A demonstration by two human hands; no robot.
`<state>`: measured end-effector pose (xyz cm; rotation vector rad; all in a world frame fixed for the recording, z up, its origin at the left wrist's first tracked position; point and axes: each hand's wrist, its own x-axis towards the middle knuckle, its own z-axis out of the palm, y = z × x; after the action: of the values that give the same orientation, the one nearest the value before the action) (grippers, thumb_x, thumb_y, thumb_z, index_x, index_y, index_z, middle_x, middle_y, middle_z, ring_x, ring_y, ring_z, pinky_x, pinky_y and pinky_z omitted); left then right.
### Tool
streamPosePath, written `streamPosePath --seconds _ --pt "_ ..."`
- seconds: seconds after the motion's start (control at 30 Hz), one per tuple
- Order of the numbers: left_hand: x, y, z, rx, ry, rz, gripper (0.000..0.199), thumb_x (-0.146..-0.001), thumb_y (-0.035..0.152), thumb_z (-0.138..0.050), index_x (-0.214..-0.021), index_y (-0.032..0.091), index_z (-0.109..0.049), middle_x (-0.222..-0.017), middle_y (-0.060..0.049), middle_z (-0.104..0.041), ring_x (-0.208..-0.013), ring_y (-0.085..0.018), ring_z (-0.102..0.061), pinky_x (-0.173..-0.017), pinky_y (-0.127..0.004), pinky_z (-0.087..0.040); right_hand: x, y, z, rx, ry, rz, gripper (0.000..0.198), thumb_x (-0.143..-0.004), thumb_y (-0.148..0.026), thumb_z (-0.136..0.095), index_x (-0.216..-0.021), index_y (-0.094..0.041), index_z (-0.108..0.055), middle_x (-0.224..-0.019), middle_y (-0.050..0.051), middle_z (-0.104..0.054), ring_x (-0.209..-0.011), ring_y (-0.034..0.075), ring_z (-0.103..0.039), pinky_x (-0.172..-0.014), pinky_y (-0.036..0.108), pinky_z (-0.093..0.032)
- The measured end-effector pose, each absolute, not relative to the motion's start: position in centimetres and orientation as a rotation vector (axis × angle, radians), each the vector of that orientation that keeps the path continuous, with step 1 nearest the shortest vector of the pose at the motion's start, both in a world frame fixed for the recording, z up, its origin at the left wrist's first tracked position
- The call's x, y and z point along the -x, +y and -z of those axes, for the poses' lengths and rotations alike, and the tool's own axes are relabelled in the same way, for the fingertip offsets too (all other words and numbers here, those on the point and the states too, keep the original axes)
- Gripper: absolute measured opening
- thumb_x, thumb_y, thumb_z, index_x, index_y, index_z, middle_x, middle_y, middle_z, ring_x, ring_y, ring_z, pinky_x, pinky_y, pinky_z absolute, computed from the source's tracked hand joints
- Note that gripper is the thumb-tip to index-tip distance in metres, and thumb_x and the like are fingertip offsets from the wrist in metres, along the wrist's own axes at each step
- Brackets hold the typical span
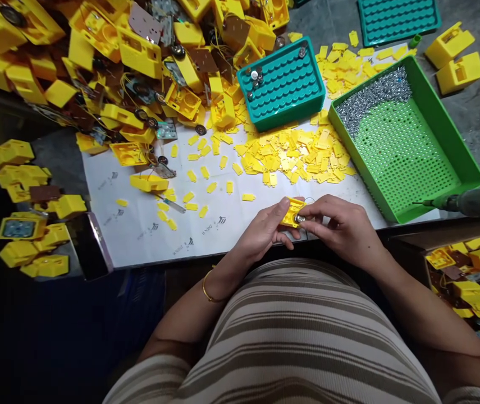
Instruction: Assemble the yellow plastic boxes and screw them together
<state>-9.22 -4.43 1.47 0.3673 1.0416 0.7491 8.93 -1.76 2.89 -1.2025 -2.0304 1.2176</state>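
Observation:
Just over the table's front edge, my left hand [260, 227] grips a small yellow plastic housing [290, 209], its hollow side facing up. My right hand [344, 227] pinches small silver button cells [299, 218] at the right end of that housing; whether they are seated in it I cannot tell. A thin wire curves up beside the right fingertips. Beyond the hands lies a heap of small yellow plastic covers [298, 154]. More button cells [255, 76] sit on a stack of teal dimpled trays [287, 84].
A green perforated basket [429, 163] with many small screws [374, 95] stands at right. An electric screwdriver [475, 203] points in over its near edge. Wired yellow housings [138, 50] pile up at back left. A phone [90, 247] and a small screwdriver [173, 203] lie left.

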Motion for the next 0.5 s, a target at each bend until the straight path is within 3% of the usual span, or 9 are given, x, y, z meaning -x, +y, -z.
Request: streamPosePath --seconds 0.27,0.5 --pt "9.0 -4.4 -1.7 -0.424 1.073 -0.741 0.048 -0.084 0.047 -0.063 -0.119 0.014 -0.066 -0.087 -0.009 -0.072 -0.06 -0.012 -0.066 -0.051 -0.019 -0.054 -8.9 -0.8 -3.7 1.281 -2.225 -1.26 0.01 -0.081 -0.018 -0.069 -0.091 -0.022 -0.07 -0.084 0.002 -0.069 -0.074 0.015 -0.063 -0.063 0.025 -0.042" --pt "9.1 -4.3 -1.9 -0.448 1.119 -0.732 0.046 -0.086 0.037 -0.063 -0.126 0.016 -0.058 -0.097 -0.009 -0.07 -0.065 -0.016 -0.071 -0.061 -0.026 -0.059 -8.6 0.3 -4.0 1.3 -2.335 -1.275 0.01 -0.079 -0.014 -0.068 -0.085 -0.022 -0.068 -0.082 0.0 -0.068 -0.071 0.015 -0.06 -0.063 0.025 -0.038"
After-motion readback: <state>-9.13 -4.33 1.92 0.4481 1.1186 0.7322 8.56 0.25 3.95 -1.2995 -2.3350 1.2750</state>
